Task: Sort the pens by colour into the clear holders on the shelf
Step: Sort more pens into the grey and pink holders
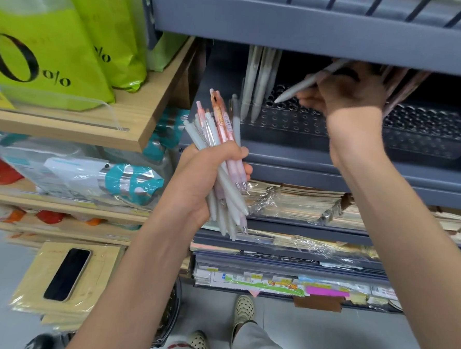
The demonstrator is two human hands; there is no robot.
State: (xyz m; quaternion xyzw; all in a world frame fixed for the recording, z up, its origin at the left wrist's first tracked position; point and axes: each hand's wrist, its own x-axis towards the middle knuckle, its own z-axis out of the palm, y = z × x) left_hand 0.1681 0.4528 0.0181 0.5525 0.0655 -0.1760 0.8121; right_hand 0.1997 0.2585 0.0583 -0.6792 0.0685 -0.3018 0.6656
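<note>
A single pale grey pen, pinched in the fingers of the right hand, slanted tip-down and to the left just above the perforated top of a clear holder on the grey shelf. Tip touching the holder or not: cannot tell, too blurred. Standing upright at the left end of that holder: a few more pale grey pens. Further right, a second clear holder, with pinkish pens leaning behind the right hand and partly hidden by it.

Lower left, in front of the shelf: a mixed bundle of pens, pale grey, pink and one peach with a printed label, clutched in the left hand, fingers wrapped tight round the middle, ends fanning out above and below the fist.

Under the grey shelf, stacks of film-wrapped notebooks. Off to the left, a wooden shelf carrying lime-green bags printed with a percent sign. Lower on the left, a dark phone lying flat on a stack of tan envelopes. At the bottom, light perforated shoes on a grey floor.
</note>
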